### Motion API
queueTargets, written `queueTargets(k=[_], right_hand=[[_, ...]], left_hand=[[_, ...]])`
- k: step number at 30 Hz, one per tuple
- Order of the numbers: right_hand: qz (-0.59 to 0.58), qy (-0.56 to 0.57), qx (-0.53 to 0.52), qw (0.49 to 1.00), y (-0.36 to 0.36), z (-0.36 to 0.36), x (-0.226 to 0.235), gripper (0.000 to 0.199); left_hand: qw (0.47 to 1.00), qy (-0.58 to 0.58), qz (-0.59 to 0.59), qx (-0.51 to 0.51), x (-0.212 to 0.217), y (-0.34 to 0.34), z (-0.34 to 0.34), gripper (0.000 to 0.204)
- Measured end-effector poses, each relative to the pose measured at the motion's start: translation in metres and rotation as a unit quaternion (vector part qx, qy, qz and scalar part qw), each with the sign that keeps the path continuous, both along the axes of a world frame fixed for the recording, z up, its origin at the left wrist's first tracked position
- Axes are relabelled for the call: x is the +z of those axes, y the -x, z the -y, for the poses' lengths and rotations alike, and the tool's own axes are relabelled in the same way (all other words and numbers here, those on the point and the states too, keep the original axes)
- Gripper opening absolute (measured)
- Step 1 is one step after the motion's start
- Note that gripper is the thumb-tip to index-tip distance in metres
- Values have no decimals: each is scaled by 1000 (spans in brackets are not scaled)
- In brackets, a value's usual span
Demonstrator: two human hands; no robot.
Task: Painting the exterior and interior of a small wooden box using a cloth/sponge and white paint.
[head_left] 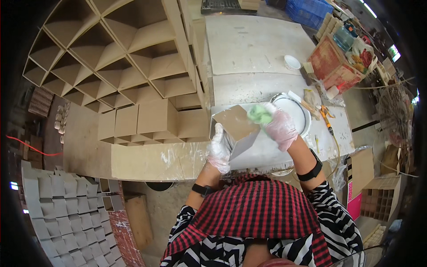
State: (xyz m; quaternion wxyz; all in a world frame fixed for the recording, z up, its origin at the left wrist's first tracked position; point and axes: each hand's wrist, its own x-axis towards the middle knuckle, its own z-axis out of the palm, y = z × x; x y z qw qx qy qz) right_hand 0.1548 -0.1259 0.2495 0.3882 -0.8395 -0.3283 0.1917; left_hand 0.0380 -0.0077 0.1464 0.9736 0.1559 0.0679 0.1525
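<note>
My left hand (219,152), in a thin whitish-smeared glove, grips the near left edge of an open cardboard box (236,119). The box has brown inner faces, and a pale coating shows on its outside. In my gloved right hand (283,130) is a crumpled light-green sponge or cloth (259,115), its kind not clear. It is held at the box's right rim; whether it touches the card I cannot tell. Just beyond that hand, partly covered by it, stands a round tub of white liquid (291,108). A flat brush (303,103) lies across the tub's rim.
Stacked brown cardboard boxes (153,116) rise on the left of the table. An orange-handled air gun (327,116) with a hose lies at the right. Farther back are a white bowl (292,62) and a red crate (331,62). Pale boxes (71,213) stand in rows at lower left.
</note>
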Motion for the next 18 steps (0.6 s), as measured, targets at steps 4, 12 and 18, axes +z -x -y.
queueTargets(k=[4,12,18], right_hand=[[209,133,66,967,37,-6,-13,34],[92,54,38,994,7,8,-31,31],[255,165,178,936,57,-11,-21,38]], left_hand=[[999,-46,-10,27,-2,-9,-3,49],[984,-137,-60,97,9,-15,7,46],[940,168,258,-150,-14,-14,-4,47]])
